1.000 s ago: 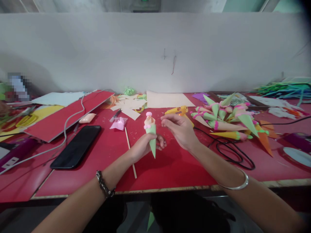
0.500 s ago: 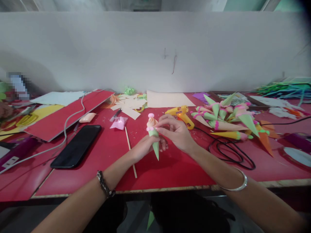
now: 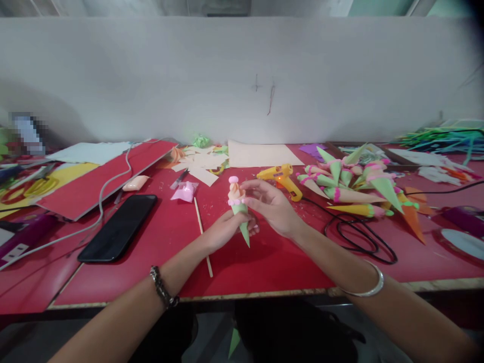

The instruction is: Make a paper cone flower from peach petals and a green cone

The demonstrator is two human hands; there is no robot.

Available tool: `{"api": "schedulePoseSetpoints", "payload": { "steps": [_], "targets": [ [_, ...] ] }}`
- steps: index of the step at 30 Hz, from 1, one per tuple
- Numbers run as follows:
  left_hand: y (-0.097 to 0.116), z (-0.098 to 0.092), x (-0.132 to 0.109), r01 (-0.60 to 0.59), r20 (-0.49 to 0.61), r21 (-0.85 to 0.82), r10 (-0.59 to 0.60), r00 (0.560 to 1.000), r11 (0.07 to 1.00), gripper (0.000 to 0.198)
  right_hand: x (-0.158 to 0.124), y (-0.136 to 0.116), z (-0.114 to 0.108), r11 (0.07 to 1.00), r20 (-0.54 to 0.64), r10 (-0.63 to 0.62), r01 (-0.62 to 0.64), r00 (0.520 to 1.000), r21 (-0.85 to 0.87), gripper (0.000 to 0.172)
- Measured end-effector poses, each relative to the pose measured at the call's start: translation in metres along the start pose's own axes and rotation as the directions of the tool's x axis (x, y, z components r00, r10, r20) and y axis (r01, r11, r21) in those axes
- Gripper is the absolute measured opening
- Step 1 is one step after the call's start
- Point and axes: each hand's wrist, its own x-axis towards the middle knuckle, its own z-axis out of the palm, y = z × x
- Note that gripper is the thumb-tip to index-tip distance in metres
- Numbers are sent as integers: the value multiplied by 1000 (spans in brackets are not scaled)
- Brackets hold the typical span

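My left hand [image 3: 227,229] is wrapped around the green cone of a craft ice cream cone [image 3: 239,209], its tip pointing down and slightly right. A peach swirl with a pink ball on top rises from the cone, and a pink scalloped trim runs round the rim. At the right side of the swirl and trim, my right hand [image 3: 278,206] has its thumb and curved fingertips against the piece. Just behind that hand, a yellow glue gun [image 3: 282,176] lies on the red table. A thin wooden stick [image 3: 203,237] lies left of the cone, partly under my left wrist.
Several finished craft cones [image 3: 348,181] are heaped at right, beside the glue gun's black cord [image 3: 355,242]. To the left lie a black phone [image 3: 119,229], a pink packet [image 3: 184,191], a peach packet [image 3: 136,183] and a red board [image 3: 113,176]. Cream paper sheets [image 3: 260,154] lie at the back.
The right thumb and fingers have spread a little from their pinch at the pink trim. The cone has tilted slightly, its tip shifting right.
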Motion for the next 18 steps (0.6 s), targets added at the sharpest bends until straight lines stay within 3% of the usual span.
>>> {"api": "schedulePoseSetpoints", "payload": {
  "steps": [5, 18],
  "targets": [
    [-1, -1, 0, -4, -1, -3, 4, 1000, 1000, 13, -1, -4, 1, 995, 65, 98, -100, 993, 29, 27],
    [-6, -3, 1, -5, -12, 31, 5, 1000, 1000, 12, -3, -3, 3, 995, 35, 78, -80, 996, 56, 24]
  ]
}}
